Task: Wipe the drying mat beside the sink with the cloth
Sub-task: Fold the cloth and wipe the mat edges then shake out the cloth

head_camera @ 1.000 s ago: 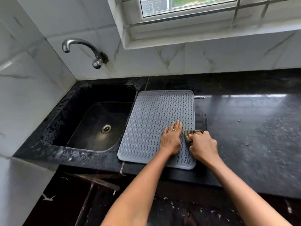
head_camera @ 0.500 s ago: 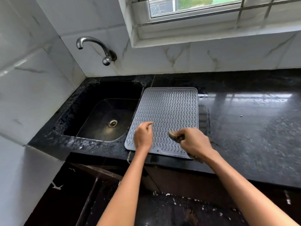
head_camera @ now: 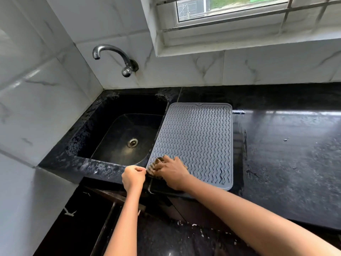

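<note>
The grey ribbed drying mat [head_camera: 199,137] lies on the black counter just right of the sink, its left edge overhanging the basin. A brownish cloth [head_camera: 153,166] is bunched on the mat's near-left corner. My right hand [head_camera: 172,172] grips the cloth and presses it down on the mat; the hand hides most of the cloth. My left hand [head_camera: 133,176] is curled just left of that corner, its fingertips pinching the mat's edge.
The black sink [head_camera: 123,137] with a metal drain [head_camera: 132,142] sits at the left under a wall tap [head_camera: 114,56]. The glossy black countertop [head_camera: 287,156] stretches right. White tiled walls and a window stand behind.
My right hand has carried the cloth from the mat's near-right side across to its near-left corner. My left hand has lifted off the mat, curled and moved to that corner's edge.
</note>
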`<state>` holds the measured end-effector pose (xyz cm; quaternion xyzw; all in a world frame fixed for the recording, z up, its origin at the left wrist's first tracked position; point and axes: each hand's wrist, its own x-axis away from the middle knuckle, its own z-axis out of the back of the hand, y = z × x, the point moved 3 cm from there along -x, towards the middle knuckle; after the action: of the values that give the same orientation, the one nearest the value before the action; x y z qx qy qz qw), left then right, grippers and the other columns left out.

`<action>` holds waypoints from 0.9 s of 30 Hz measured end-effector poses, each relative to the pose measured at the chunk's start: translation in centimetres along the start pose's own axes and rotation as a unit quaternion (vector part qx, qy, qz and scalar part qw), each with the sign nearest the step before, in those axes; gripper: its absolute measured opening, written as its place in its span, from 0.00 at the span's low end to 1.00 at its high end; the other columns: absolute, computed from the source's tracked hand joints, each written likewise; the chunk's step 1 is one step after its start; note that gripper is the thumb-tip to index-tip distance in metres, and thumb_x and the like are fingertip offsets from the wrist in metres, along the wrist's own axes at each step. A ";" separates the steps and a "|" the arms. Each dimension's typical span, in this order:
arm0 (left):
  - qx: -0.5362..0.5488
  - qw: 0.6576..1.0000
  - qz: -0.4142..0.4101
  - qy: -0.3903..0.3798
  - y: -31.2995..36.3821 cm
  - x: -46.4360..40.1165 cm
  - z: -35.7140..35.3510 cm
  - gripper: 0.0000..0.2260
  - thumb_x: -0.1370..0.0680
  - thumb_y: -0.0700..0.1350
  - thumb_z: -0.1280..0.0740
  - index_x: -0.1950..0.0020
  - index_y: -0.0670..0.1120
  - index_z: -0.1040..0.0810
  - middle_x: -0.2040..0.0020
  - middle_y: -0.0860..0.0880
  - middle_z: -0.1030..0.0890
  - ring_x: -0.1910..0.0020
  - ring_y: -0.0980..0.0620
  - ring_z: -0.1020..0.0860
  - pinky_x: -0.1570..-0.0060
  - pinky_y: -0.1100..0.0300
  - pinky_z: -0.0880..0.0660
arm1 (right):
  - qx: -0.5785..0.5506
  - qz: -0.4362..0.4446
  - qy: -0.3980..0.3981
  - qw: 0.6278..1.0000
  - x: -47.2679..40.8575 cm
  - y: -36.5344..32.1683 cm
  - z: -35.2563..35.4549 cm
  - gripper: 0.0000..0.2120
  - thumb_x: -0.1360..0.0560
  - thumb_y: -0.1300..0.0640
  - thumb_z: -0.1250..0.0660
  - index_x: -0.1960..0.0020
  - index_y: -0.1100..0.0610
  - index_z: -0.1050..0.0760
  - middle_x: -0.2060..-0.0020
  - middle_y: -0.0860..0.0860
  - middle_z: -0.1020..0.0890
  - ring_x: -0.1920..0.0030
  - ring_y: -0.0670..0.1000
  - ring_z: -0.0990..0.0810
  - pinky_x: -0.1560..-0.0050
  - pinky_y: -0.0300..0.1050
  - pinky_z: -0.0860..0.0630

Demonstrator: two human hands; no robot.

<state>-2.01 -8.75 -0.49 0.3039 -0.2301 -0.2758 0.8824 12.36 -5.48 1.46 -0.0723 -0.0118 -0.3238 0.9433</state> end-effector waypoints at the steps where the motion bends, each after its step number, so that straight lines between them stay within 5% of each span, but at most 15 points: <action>1: -0.005 1.000 0.000 -0.001 0.3 0.0 0.0 0.04 0.30 0.40 0.29 0.62 0.46 0.15 0.61 0.41 0.15 0.56 0.41 0.17 0.50 0.50 0.20 | 0.005 0.004 0.003 1.000 0.4 0.4 0.2 0.17 0.24 0.58 0.39 0.37 0.49 0.25 0.38 0.47 0.25 0.39 0.54 0.34 0.50 0.54 0.32; 14: -0.056 0.998 -0.033 -0.005 2.0 0.7 0.7 0.08 0.28 0.36 0.33 0.62 0.45 0.15 0.58 0.42 0.15 0.53 0.42 0.18 0.54 0.53 0.22 | 0.024 -0.036 -0.017 0.999 13.2 10.0 1.0 0.13 0.28 0.59 0.37 0.49 0.46 0.20 0.49 0.39 0.23 0.51 0.48 0.34 0.60 0.44 0.45; 24: -0.101 0.992 -0.078 -0.002 2.3 0.6 0.9 0.09 0.27 0.36 0.34 0.59 0.45 0.15 0.54 0.42 0.16 0.51 0.41 0.19 0.56 0.54 0.23 | 0.132 -0.033 -0.091 0.987 14.9 10.5 3.0 0.10 0.27 0.59 0.41 0.54 0.50 0.22 0.51 0.43 0.22 0.48 0.50 0.31 0.57 0.48 0.35; 27: -0.116 0.981 -0.148 0.039 1.8 1.6 0.4 0.07 0.26 0.37 0.34 0.60 0.45 0.19 0.56 0.45 0.17 0.54 0.43 0.19 0.61 0.56 0.27 | 0.046 -0.057 -0.038 0.997 11.2 10.1 4.6 0.12 0.29 0.61 0.39 0.52 0.48 0.21 0.51 0.43 0.21 0.49 0.50 0.30 0.59 0.45 0.35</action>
<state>-0.37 -8.70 1.36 0.2406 -0.1148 -0.4161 0.8694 27.46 -3.77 5.46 -0.0403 -0.0663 -0.3733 0.9245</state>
